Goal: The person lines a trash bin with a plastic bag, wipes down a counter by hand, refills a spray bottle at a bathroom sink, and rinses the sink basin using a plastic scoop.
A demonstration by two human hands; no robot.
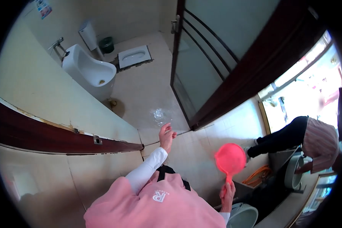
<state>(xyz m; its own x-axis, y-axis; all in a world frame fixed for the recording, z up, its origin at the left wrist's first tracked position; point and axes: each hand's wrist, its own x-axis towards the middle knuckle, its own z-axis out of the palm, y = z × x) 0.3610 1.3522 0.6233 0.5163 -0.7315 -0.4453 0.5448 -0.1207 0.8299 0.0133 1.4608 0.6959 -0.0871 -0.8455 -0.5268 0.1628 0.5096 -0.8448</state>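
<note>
My right hand (pixel 227 194) is closed around the handle of a bright pink water dipper (pixel 231 159). The dipper's round bowl points forward over the tiled floor. Stretched ahead toward the bathroom doorway, my left hand (pixel 166 136) holds nothing, and its fingers are loosely apart. Just beyond that hand, a shiny splash of water (pixel 159 114) lies on the bathroom floor. Below my right hand stands a pale bucket (pixel 242 217), partly cut off by my sleeve; its contents are not clear.
A door (pixel 212 57) with frosted glass stands open. Inside are a urinal (pixel 88 68), a squat toilet (pixel 134 57) and a dark green bin (pixel 106 45). At right, another person (pixel 318 142) bends over a pale basin (pixel 292 173), near an orange hose (pixel 256 174).
</note>
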